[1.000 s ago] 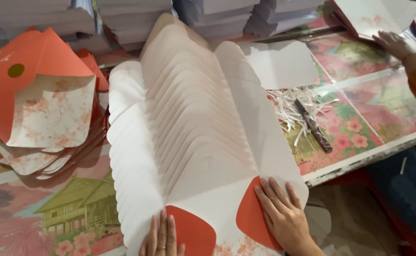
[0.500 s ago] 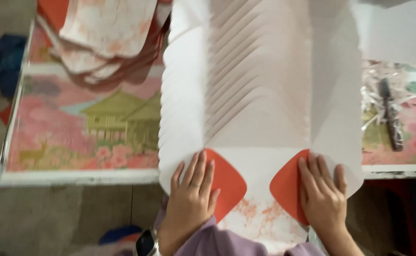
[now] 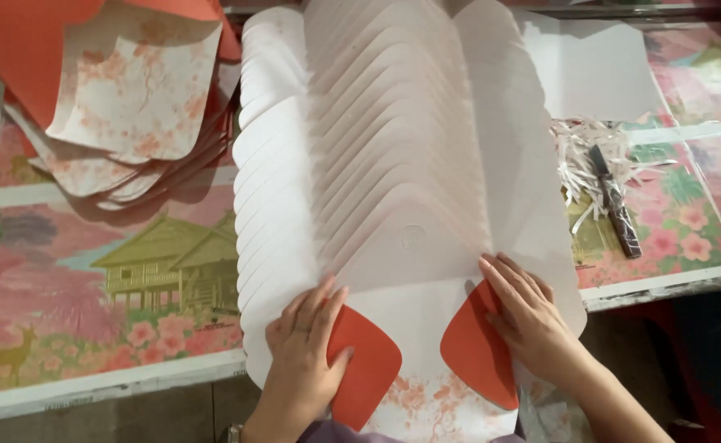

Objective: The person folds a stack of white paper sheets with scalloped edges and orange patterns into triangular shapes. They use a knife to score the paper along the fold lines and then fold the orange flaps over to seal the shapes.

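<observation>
Nearest the camera, the left hand (image 3: 307, 349) lies flat with fingers slightly spread, pressing on an orange flap (image 3: 367, 367) folded up from the bottom of a fanned stack of white envelope blanks (image 3: 385, 164). The right hand (image 3: 524, 316) lies flat too, fingers close together, on the other orange flap (image 3: 475, 349); neither hand clamps anything. Between the flaps a flowered paper edge (image 3: 434, 406) hangs over the table's near rim. The stack runs up the middle of the table (image 3: 89, 385), which is covered by a printed cloth with a house and flowers. To the right, near the stack but apart from it, a knife (image 3: 615, 201) lies on white paper shreds (image 3: 582, 152). Beyond them lies a white sheet (image 3: 598, 66). At far left sits a pile of orange and flowered envelopes (image 3: 130, 90), just beside the stack.
</observation>
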